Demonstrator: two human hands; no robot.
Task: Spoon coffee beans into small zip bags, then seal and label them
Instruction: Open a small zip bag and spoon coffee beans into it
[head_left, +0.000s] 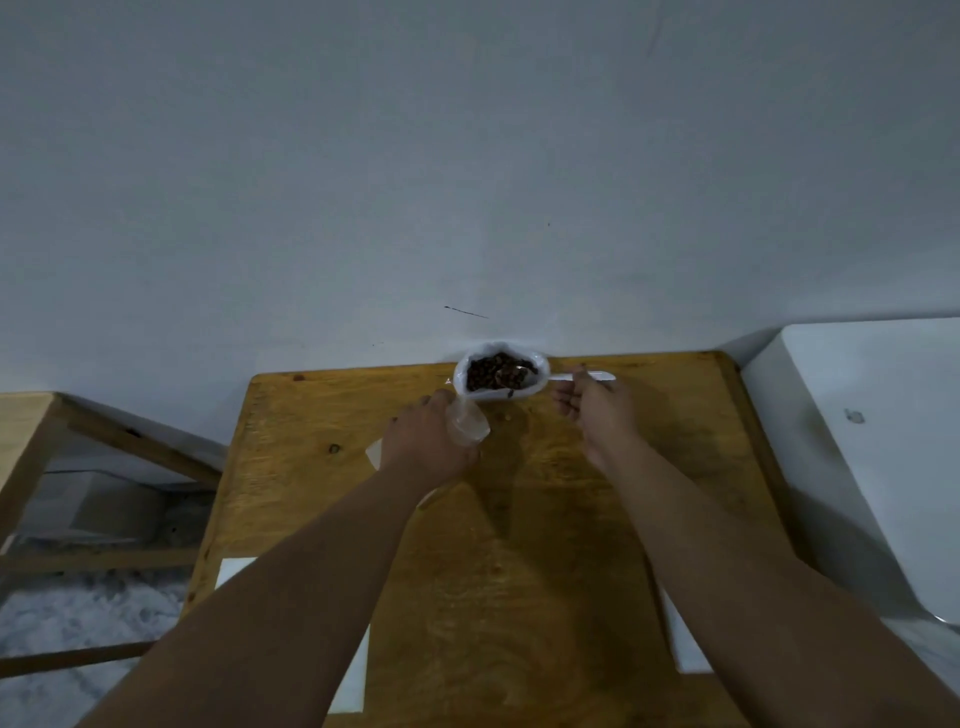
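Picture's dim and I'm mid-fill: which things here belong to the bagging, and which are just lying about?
In the job: bag of beans; spoon in right hand; small clear bag in left hand; white sheets, perhaps labels.
Lying about: white appliance; side table.

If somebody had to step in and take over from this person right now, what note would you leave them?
Left hand: grips a small zip bag, which looks empty, just in front of the white bag.
Right hand: holds the spoon, its bowl down among the coffee beans in the open white bag at the table's far edge.
Done: nothing filled, sealed or labelled in view.
Left: spoon beans in, seal, label. White sheets lie near you; whether they are labels I cannot tell.
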